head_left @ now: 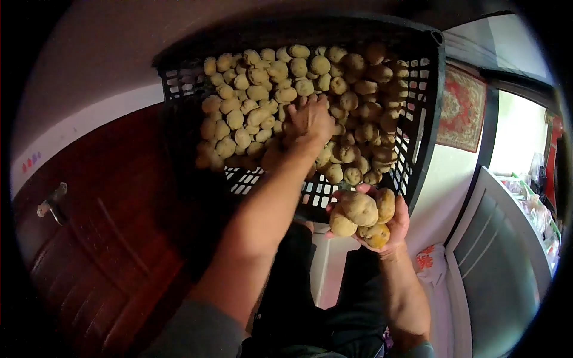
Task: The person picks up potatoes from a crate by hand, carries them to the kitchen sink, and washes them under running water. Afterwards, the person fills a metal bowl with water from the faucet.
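Note:
A black plastic crate (431, 119) with slatted walls holds a thick layer of potatoes (258, 92). My left hand (311, 119) reaches over its near wall into the middle of the heap, fingers apart and bent down against the potatoes; the undersides of the fingertips are hidden. Just outside the crate's near right corner, my right hand (399, 230) is turned palm up. Several potatoes (360, 209) are piled in it, with the fingers curled around them. One of these potatoes (376, 236) looks yellower, with dark spots.
A dark red wooden door (113, 262) with a metal handle (52, 203) stands on the left. To the right are a patterned rug (461, 107) on the wall and a grey panel (501, 250) with a white frame. My legs are below the crate.

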`<action>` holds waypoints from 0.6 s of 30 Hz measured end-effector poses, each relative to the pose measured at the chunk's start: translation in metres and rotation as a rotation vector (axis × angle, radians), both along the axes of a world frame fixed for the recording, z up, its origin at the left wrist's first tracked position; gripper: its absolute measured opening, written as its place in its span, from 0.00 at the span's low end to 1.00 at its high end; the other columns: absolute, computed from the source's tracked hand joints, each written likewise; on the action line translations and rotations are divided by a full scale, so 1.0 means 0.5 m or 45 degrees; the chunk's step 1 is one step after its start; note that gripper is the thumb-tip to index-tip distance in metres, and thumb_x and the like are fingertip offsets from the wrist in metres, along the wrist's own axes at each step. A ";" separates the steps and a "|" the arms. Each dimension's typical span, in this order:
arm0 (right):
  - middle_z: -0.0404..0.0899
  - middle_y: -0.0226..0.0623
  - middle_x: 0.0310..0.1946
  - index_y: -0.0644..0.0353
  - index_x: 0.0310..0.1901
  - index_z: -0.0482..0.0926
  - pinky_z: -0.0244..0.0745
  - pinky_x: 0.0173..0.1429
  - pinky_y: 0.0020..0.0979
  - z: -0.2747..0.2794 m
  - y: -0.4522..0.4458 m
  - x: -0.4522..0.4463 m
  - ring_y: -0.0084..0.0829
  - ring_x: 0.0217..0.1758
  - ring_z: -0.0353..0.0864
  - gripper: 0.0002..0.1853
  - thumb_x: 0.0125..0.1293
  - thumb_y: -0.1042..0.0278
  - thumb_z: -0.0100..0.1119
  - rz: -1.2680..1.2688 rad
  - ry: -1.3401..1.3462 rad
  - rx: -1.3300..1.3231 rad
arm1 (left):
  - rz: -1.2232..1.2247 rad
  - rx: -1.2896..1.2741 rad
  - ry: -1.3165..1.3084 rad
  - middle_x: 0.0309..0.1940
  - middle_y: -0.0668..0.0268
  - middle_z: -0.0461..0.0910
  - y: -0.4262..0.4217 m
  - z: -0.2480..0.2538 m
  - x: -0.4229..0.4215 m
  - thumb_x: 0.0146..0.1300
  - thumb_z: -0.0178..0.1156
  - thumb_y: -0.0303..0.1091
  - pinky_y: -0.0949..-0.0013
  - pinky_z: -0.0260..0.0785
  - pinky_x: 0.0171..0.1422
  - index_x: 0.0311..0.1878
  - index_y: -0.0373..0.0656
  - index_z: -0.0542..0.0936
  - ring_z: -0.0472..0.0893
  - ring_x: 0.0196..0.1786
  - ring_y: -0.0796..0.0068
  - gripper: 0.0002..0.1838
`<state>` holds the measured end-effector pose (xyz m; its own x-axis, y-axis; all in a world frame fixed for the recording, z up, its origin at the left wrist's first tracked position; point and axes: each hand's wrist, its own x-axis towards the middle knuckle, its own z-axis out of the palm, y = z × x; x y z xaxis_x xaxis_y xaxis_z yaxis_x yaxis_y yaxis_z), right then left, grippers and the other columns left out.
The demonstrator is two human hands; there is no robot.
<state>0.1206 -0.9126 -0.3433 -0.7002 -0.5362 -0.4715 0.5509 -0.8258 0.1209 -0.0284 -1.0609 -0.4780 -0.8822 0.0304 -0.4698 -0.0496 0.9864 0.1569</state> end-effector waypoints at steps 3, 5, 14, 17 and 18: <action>0.58 0.53 0.64 0.47 0.61 0.66 0.60 0.56 0.71 0.004 -0.002 -0.012 0.61 0.65 0.59 0.37 0.58 0.29 0.47 0.017 0.003 0.039 | -0.022 -0.065 -0.210 0.49 0.61 0.78 0.011 -0.004 -0.043 0.52 0.60 0.33 0.49 0.54 0.67 0.49 0.49 0.79 0.77 0.55 0.61 0.18; 0.59 0.52 0.63 0.47 0.62 0.65 0.60 0.56 0.72 0.009 -0.006 -0.007 0.60 0.65 0.59 0.37 0.58 0.29 0.46 0.010 0.017 0.045 | 0.014 0.025 -0.322 0.45 0.57 0.80 -0.005 -0.017 -0.051 0.47 0.66 0.37 0.51 0.60 0.62 0.51 0.44 0.77 0.79 0.49 0.58 0.25; 0.59 0.50 0.65 0.47 0.63 0.64 0.59 0.57 0.71 -0.043 0.019 0.042 0.59 0.67 0.57 0.37 0.59 0.31 0.47 -0.017 -0.202 0.166 | -0.658 0.062 -0.760 0.52 0.53 0.74 -0.093 0.162 -0.068 0.46 0.63 0.34 0.60 0.68 0.56 0.47 0.34 0.76 0.70 0.60 0.56 0.23; 0.59 0.51 0.64 0.49 0.63 0.64 0.59 0.58 0.70 -0.039 0.012 0.034 0.59 0.67 0.58 0.38 0.59 0.31 0.47 -0.002 -0.134 0.132 | -0.832 0.119 -0.358 0.47 0.55 0.77 -0.170 0.193 -0.047 0.46 0.62 0.36 0.59 0.69 0.53 0.42 0.37 0.79 0.74 0.54 0.55 0.19; 0.59 0.51 0.64 0.49 0.63 0.64 0.59 0.58 0.70 -0.033 0.009 0.026 0.59 0.67 0.58 0.38 0.59 0.31 0.47 -0.011 -0.123 0.126 | -0.840 0.109 -0.349 0.47 0.55 0.77 -0.185 0.205 -0.056 0.46 0.62 0.36 0.59 0.69 0.53 0.42 0.37 0.79 0.74 0.54 0.55 0.19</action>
